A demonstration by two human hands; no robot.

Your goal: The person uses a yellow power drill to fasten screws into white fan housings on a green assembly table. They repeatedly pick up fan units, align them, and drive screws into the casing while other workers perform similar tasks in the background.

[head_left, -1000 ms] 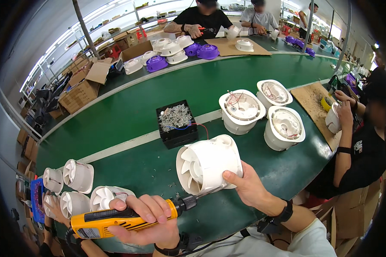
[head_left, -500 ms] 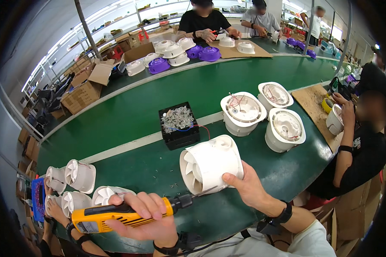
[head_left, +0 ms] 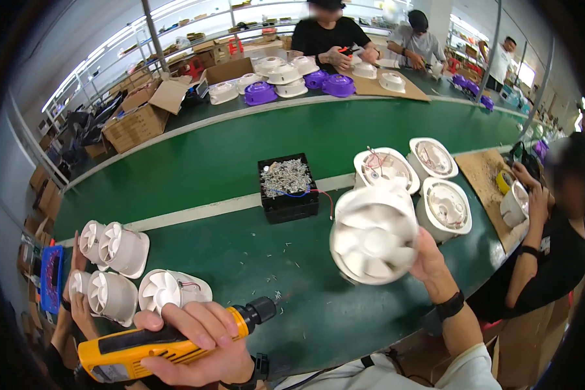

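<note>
Fan housing: white round fan housing (head_left: 374,237), lifted clear of the surface and tilted so the bladed face points toward the camera; it hangs above the near right part of the green surface (head_left: 240,156).
Right hand: right hand (head_left: 429,260) closed on the rear rim of the fan housing, fingers mostly hidden behind it; the grip carries the whole weight.
Left hand: left hand (head_left: 198,341) closed around the yellow electric screwdriver (head_left: 169,341); the black nose points right and up toward the fan housing but stays well apart from it.
Driver contact: none; the bit tip is too blurred to tell whether a screw sits on it.
Screw supply: black tray of screws (head_left: 287,185) rests on the surface between the two belts, with a blue and red wire lying on its front edge; loose screws lie scattered on the surface near the driver nose.
Units at left: five white fan units (head_left: 120,250) lie on their sides in a cluster at the near left edge; another person's hand rests among them.
Units at right: three round white housings (head_left: 443,207) sit face up, just behind and right of the held one, wiring visible inside.
Progress judgement: the held unit appears to be between stations, neither being driven nor set down; the three open housings at right look unworked, the five at left look finished.
Surroundings: other people work at the far side and at the right edge; cardboard boxes (head_left: 140,120) stand far left.
</note>
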